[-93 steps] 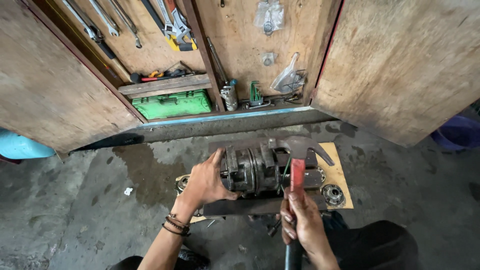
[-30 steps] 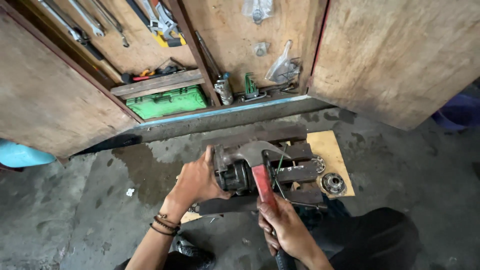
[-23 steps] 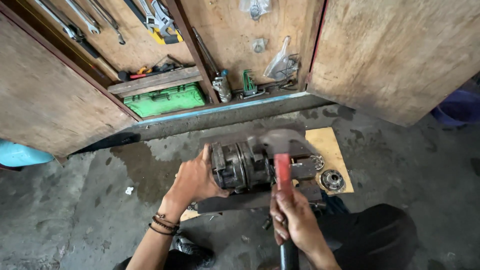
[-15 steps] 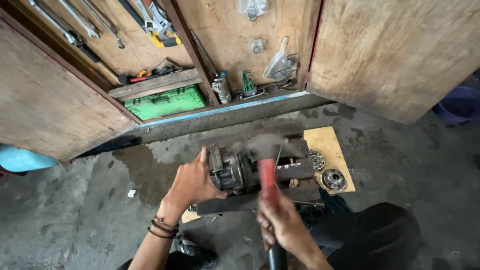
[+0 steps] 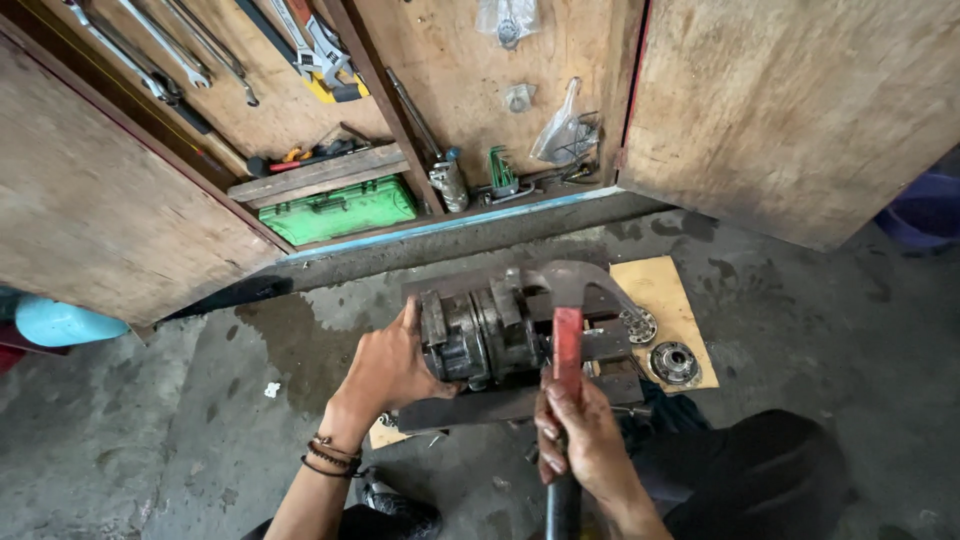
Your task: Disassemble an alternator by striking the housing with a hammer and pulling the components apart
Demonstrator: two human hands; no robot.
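Note:
A dark, greasy round metal assembly point(image 5: 480, 335) lies on its side on a steel plate point(image 5: 470, 410) on the concrete floor. My left hand point(image 5: 385, 365) grips its left end and steadies it. My right hand point(image 5: 580, 435) is closed around the handle of a claw hammer point(image 5: 567, 300) with a red neck. The hammer's steel head sits over the right end of the assembly, at or just above it.
A bearing ring point(image 5: 638, 325) and a round hub part point(image 5: 674, 362) lie on a yellow board point(image 5: 665, 300) to the right. Behind stands an open wooden cabinet with hanging wrenches point(image 5: 150, 60), a green case point(image 5: 340, 210) and hex keys point(image 5: 503, 170). A blue object point(image 5: 60, 322) sits far left.
The hammer has swung over the assembly's right end between frames, blurred half a second ago and now steady at the part. My left hand has kept its hold on the left end.

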